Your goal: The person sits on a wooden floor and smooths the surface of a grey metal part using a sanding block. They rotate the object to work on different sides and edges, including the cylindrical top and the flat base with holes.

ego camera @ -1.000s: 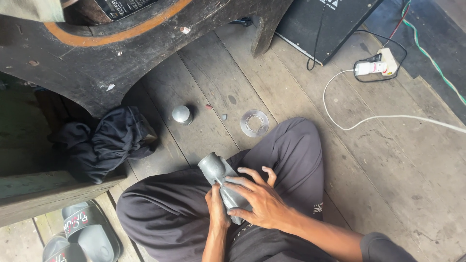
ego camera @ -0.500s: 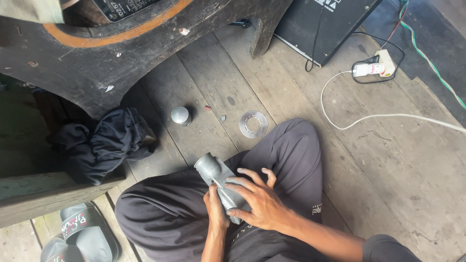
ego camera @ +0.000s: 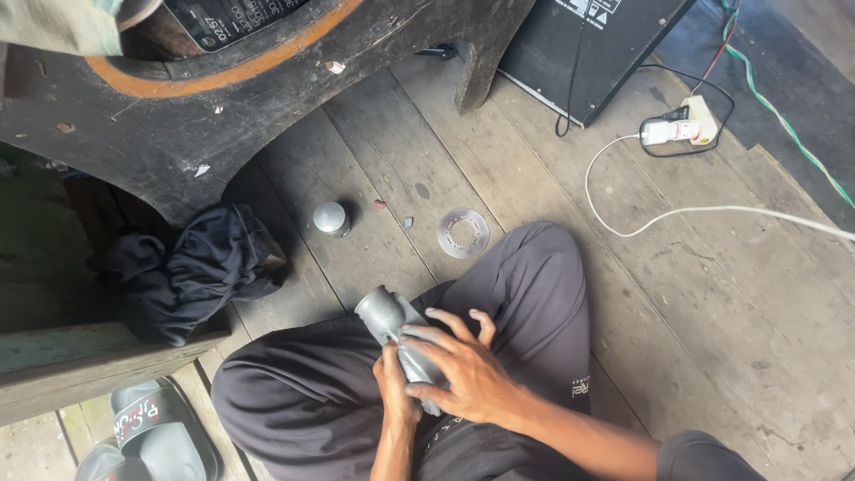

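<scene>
- A person sits cross-legged on a worn plank floor, in dark trousers, and both hands meet over the lap.
- The right hand lies over a grey metal part, fingers curled around its body, thumb pressed along the lower side.
- The left hand grips the same part from beneath, fingers closed against its underside and mostly hidden by the right hand.
- The metal part is tube-shaped with a flared open mouth; it rests tilted across the lap, mouth pointing up and to the left, towards the middle of the floor.
- Just ahead of the knees on the boards stands a small round metal cap, and to its right lies a flat metal disc with a toothed hole, well apart from the hands.
- A crumpled black cloth sits at the left, beside a dark wooden slab with an orange curved stripe.
- Grey sandals lie at the lower left corner of the floor.
- At the far right edge, a black box stands near a white power strip, whose white cable runs off across the boards.
</scene>
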